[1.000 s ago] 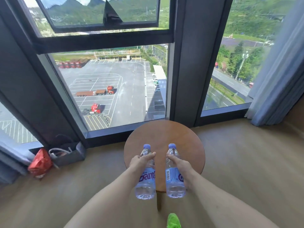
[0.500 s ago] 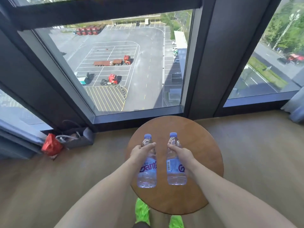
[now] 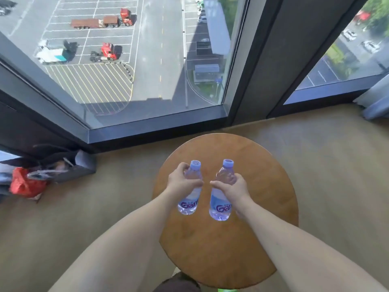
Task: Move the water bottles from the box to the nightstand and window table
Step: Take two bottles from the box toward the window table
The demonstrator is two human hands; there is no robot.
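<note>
Desk (image 3: 263, 171) round, wooden, beside window (image 3: 147, 60) | tan floor (image 3: 84, 218) | left hand (image 3: 181, 182) grips left bottle (image 3: 190, 199) | right hand (image 3: 233, 189) grips right bottle (image 3: 220, 205), both over desk centre

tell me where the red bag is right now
In the head view the red bag lies on the floor at the far left, beside a grey bag under the window, well left of the round table.
</note>
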